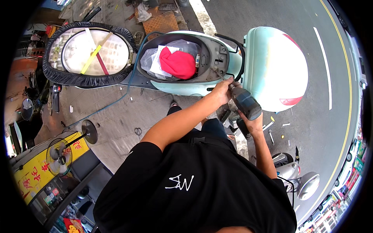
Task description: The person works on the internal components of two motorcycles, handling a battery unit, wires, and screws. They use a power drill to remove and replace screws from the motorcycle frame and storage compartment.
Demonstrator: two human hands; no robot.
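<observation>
The person's left hand (222, 92) pinches the front of a dark blue-grey, pistol-shaped power drill (246, 101), the right hand (253, 124) gripping it farther right, at a glossy mint-green scooter's (182, 89) near side

Power tool (246, 102) (dark) in the right hand (253, 123)

We see grey pavement (112, 120) and darker road (272, 15) beneath the pale green scooter (182, 90) at upper centre. On the pavement, a blue hose (107, 108) trails toward the lower left, and a rusty plate (161, 24) lies at top centre. Right of centre, we spot a wrench (271, 137) and small yellow scraps (272, 119) on the road.
</observation>
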